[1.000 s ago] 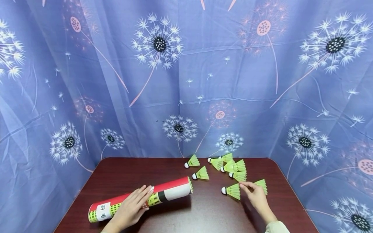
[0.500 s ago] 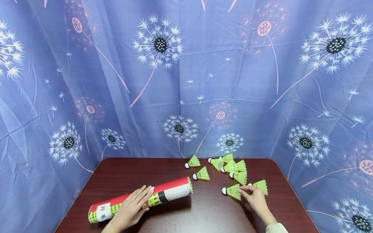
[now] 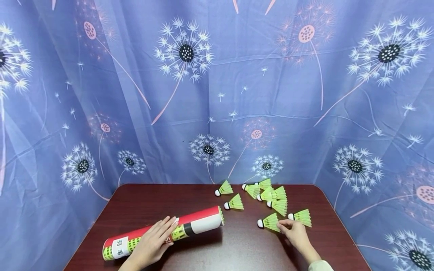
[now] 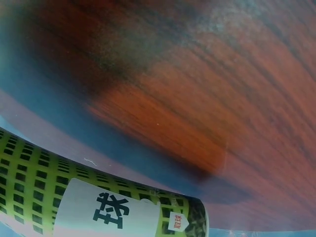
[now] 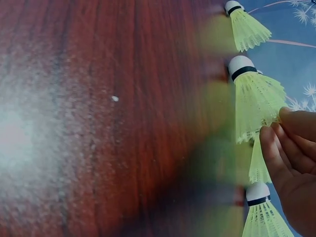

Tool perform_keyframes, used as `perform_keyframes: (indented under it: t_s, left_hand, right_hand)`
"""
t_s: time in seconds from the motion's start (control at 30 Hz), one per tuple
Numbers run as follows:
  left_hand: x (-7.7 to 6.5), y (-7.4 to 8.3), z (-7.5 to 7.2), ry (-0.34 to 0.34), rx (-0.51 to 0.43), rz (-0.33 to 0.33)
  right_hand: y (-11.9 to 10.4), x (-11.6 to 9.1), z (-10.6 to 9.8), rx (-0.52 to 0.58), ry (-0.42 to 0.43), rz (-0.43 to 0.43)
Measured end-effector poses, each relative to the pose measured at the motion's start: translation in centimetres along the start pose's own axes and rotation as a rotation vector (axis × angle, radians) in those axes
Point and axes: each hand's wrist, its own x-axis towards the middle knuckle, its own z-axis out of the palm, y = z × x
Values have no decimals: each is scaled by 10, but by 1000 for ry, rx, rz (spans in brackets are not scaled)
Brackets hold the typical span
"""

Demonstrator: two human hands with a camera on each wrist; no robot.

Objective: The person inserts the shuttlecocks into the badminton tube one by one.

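At the left of the dark red-brown tabletop, a red, white and yellow-green tube lies on its side, slanting so that its right end is farther back. The left hand rests across its middle, palm down, fingers extended rather than clenched. Yellow-green feather edges show at the tube's right end. Just beyond that end lie two loose shuttlecocks, one behind the other. Farther right, near the back edge, a cluster of shuttlecocks lies close together, some overlapping. In front of it, the right hand pinches one shuttlecock by its skirt rim between thumb and fingers, the white cork pointing left. Rightmost, just behind that hand, lies another shuttlecock.
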Motion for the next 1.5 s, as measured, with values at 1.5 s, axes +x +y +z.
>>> perform_keyframes:
  t_s: [1.5]
  left_hand:
    - [4, 3, 5, 11, -2, 33]
  right_hand:
    - [-98, -6, 35, 362, 41, -388]
